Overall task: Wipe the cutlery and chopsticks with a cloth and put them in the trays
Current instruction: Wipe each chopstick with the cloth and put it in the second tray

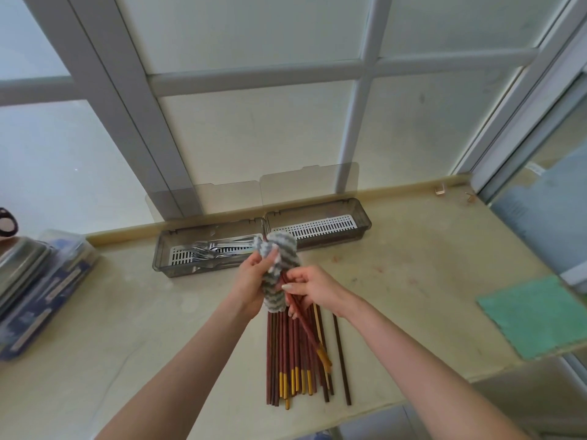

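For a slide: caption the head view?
Left hand holds striped cloth around red chopsticks gripped by right hand, above the chopstick pile.

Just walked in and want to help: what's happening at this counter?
The left hand grips a grey-and-white zigzag cloth around a few red-brown chopsticks, which the right hand holds. A pile of chopsticks lies on the beige counter. The left smoky plastic tray holds metal forks; the right tray has no cutlery.
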Motion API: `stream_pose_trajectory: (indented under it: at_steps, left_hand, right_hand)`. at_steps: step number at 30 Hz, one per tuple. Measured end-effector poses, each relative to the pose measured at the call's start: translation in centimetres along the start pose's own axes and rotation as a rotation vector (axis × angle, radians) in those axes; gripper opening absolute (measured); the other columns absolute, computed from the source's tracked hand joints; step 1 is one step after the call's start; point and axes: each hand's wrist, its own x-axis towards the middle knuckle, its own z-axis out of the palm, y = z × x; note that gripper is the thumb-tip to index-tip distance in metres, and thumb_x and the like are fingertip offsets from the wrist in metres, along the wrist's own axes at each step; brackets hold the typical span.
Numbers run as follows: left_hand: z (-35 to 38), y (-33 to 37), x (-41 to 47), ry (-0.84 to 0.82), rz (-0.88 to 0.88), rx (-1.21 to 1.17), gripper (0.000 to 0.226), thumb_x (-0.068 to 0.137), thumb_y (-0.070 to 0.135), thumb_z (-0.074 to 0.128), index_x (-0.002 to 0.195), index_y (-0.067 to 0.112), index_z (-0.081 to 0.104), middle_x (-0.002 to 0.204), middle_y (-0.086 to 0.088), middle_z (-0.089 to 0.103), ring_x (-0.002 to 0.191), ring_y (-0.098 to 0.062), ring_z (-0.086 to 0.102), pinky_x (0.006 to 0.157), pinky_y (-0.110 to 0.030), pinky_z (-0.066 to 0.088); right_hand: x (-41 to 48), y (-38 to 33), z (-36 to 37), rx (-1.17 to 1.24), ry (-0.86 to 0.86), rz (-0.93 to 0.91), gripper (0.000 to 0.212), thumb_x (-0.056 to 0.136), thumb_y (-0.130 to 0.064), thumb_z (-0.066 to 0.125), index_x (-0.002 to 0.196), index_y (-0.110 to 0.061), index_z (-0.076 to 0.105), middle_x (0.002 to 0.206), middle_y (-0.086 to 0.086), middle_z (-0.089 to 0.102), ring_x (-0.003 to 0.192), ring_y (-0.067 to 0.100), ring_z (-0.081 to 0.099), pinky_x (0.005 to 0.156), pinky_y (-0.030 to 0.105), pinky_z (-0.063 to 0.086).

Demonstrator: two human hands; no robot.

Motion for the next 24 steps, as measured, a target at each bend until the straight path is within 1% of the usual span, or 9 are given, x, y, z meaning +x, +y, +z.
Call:
stream_pose_trajectory:
  at_steps: [3,5,7,10,12,15,17,21,24]
  left_hand:
    - [0.4,0.2,0.0,0.051,0.049,0.109,0.018,0.09,0.012,0.055,0.101,-0.001,0.058,0.091,-0.013,0.069,0.08,-0.021,0.07,0.063,-0.027,0.055]
    - [0.6,0.7,0.3,0.087,0.075,0.135,0.02,0.093,0.013,0.052,0.101,-0.004,0.057,0.091,-0.014,0.068,0.08,-0.021,0.07,0.062,-0.026,0.055]
    - [0.6,1.1,0.4,0.097,0.095,0.137,0.022,0.096,0.014,0.047,0.103,-0.004,0.056,0.093,-0.015,0.068,0.083,-0.022,0.069,0.063,-0.026,0.056]
    - [0.7,1.4,0.3,0.061,0.107,0.148,0.026,0.098,0.017,0.043,0.109,-0.004,0.054,0.099,-0.016,0.067,0.091,-0.025,0.066,0.067,-0.027,0.056]
    - [0.7,1.8,0.3,0.053,0.127,0.173,0.024,0.097,0.016,0.043,0.107,-0.003,0.056,0.098,-0.014,0.067,0.091,-0.025,0.065,0.068,-0.026,0.055]
    - [0.5,2.7,0.7,0.111,0.192,0.185,0.018,0.095,0.013,0.049,0.101,-0.001,0.058,0.094,-0.013,0.067,0.089,-0.024,0.066,0.07,-0.028,0.055]
    - [0.5,3.0,0.9,0.143,0.218,0.192,0.017,0.094,0.014,0.051,0.1,0.001,0.059,0.094,-0.012,0.067,0.088,-0.024,0.065,0.073,-0.031,0.054]
    - [0.4,4.1,1.3,0.185,0.211,0.244,0.021,0.098,0.021,0.043,0.094,0.005,0.056,0.091,-0.009,0.063,0.085,-0.02,0.061,0.072,-0.029,0.05]
    - [-0.6,6.2,2.0,0.306,0.23,0.235,0.028,0.099,0.027,0.04,0.085,0.006,0.054,0.082,-0.007,0.06,0.075,-0.018,0.059,0.067,-0.028,0.05]
  right_hand:
    - [0.1,0.1,0.6,0.067,-0.009,0.017,0.011,0.095,-0.004,0.05,0.089,-0.003,0.06,0.071,0.015,0.062,0.055,0.022,0.065,0.059,0.038,0.059]
    - [0.1,0.2,0.7,0.113,-0.029,0.013,0.015,0.096,-0.008,0.05,0.094,-0.003,0.063,0.075,0.014,0.065,0.06,0.021,0.066,0.059,0.033,0.058]
    - [-0.2,0.5,0.9,0.122,-0.059,0.011,0.02,0.098,-0.016,0.048,0.096,-0.004,0.065,0.077,0.014,0.068,0.061,0.021,0.066,0.058,0.029,0.056]
    - [-0.4,1.0,1.1,0.138,-0.054,-0.017,0.025,0.099,-0.022,0.046,0.091,-0.004,0.062,0.071,0.011,0.066,0.058,0.02,0.064,0.057,0.028,0.055]
    - [-0.5,1.2,1.2,0.17,-0.047,-0.038,0.027,0.101,-0.023,0.043,0.089,-0.003,0.057,0.067,0.009,0.062,0.057,0.021,0.063,0.058,0.031,0.056]
    - [-0.4,1.1,1.5,0.227,-0.041,-0.064,0.027,0.103,-0.023,0.037,0.091,-0.004,0.052,0.065,0.011,0.059,0.052,0.022,0.061,0.05,0.03,0.055]
    - [-0.3,1.1,1.9,0.22,-0.018,-0.094,0.026,0.103,-0.02,0.035,0.093,-0.004,0.052,0.062,0.01,0.055,0.046,0.019,0.055,0.043,0.025,0.047]
    - [0.0,1.3,2.4,0.361,-0.029,-0.077,0.025,0.103,-0.017,0.034,0.086,-0.006,0.049,0.052,0.002,0.039,0.036,0.009,0.031,0.037,0.02,0.02]
    - [-0.2,2.3,3.2,0.405,-0.077,-0.058,0.027,0.103,-0.017,0.034,0.084,-0.008,0.05,0.052,0.0,0.035,0.036,0.008,0.026,0.036,0.019,0.019]
